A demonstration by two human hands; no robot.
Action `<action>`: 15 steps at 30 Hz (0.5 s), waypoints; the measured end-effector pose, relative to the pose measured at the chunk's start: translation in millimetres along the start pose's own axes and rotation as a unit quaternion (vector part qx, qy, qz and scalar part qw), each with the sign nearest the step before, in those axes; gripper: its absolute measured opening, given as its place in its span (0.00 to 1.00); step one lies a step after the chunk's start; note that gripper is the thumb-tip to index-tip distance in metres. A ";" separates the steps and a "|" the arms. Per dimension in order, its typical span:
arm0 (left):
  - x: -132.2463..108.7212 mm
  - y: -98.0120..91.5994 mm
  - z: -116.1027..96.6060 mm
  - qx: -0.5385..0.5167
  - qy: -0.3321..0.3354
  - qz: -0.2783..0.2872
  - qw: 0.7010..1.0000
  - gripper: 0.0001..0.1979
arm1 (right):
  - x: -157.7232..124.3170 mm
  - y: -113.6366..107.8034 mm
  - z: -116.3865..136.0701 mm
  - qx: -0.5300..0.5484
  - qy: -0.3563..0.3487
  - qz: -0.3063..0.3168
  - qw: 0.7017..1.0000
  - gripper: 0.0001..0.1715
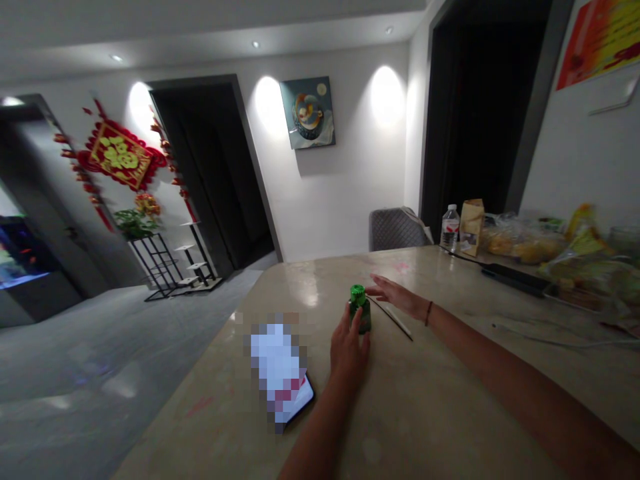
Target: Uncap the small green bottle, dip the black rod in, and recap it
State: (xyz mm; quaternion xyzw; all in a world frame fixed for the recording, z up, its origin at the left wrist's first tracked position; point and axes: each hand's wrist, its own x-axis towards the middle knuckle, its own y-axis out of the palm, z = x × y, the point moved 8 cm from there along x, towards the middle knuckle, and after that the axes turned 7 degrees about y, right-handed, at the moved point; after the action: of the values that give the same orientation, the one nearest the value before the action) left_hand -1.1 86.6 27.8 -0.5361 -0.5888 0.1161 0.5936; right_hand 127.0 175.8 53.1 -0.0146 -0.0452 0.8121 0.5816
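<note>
With our left hand (349, 350) we are holding a small dark green bottle (368, 320) with a shiny green cap (357, 292), standing on the pale, glossy, stone-like desk (415, 407); the left fingers are curling around its lower part. Our right hand (397, 296) is hovering just beside the cap, its fingers being open, nearly straight and gripping nothing; whether the tips are touching it, we cannot tell. Our left fingers are hiding much of the bottle's front. A thin pale-and-dark stick (399, 323) is lying near, its far end being unclear. Coarse squares are covering most of a lit, dark-edged phone (299, 404).
</note>
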 end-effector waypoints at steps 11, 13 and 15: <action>-0.4 3.4 3.3 0.008 -0.006 -0.002 1.000 0.28 | 12.4 7.3 -8.8 -0.059 -0.067 -0.009 0.996 0.30; -1.1 5.7 10.2 0.006 -0.046 0.011 0.999 0.28 | 17.2 14.8 -11.0 -0.073 -0.085 0.013 0.994 0.27; -2.2 8.2 16.3 0.014 -0.086 0.026 0.996 0.27 | 24.0 19.2 -12.5 -0.101 -0.096 0.019 0.990 0.24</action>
State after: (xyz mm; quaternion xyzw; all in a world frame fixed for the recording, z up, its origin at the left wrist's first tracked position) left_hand -11.0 96.2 15.8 -0.5311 -0.6218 0.1856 0.5448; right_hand 102.1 193.1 39.7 0.0042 -0.1826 0.8117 0.5548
